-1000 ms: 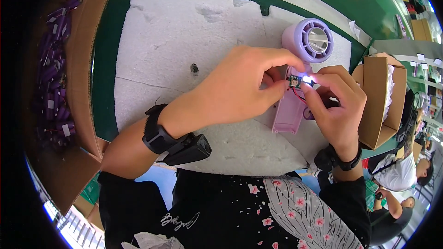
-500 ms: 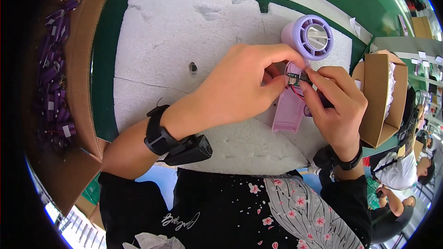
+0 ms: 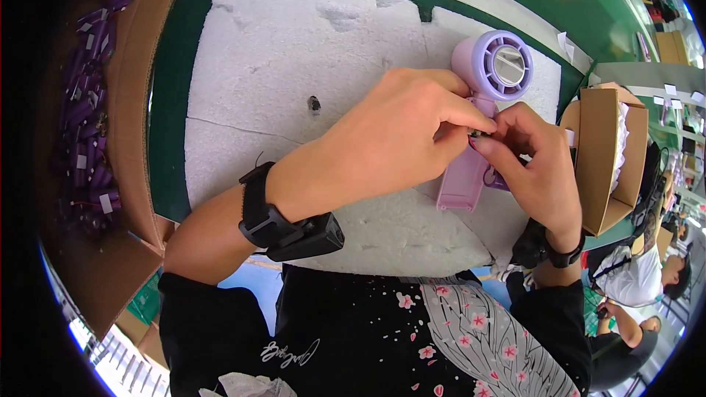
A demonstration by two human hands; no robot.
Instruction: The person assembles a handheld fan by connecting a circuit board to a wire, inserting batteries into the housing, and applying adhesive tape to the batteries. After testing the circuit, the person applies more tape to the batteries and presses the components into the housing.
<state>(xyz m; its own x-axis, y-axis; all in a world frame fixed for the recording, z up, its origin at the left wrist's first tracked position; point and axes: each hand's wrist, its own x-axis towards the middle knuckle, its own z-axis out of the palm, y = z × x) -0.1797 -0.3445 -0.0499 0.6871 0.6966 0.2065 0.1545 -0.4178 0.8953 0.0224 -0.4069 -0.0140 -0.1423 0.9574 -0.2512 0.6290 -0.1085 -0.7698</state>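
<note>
A lavender handheld fan lies on a white foam slab, its round head (image 3: 507, 65) at the far right and its open handle shell (image 3: 460, 185) toward me. My left hand (image 3: 390, 125) reaches across to the handle's upper part, its thumb and forefinger pinched together on a small circuit board (image 3: 478, 133). From the right, my right hand (image 3: 543, 169) meets it there, thumb and forefinger closed at the same board. The fingers cover most of the board. Beside the handle, partly under my right hand, is a purple cylindrical piece (image 3: 498, 179).
The foam slab (image 3: 272, 51) has cracks and a dark hole (image 3: 315, 104). At left stands a cardboard box (image 3: 136, 95) holding many purple wired battery cells (image 3: 90, 125). Another cardboard box (image 3: 599, 162) with white contents stands at right. Other people (image 3: 640, 279) are beyond it.
Both hands have closed in around the circuit board, which showed more clearly before. My left fingers have moved slightly right and down, and the right fingertips have curled in tighter.
</note>
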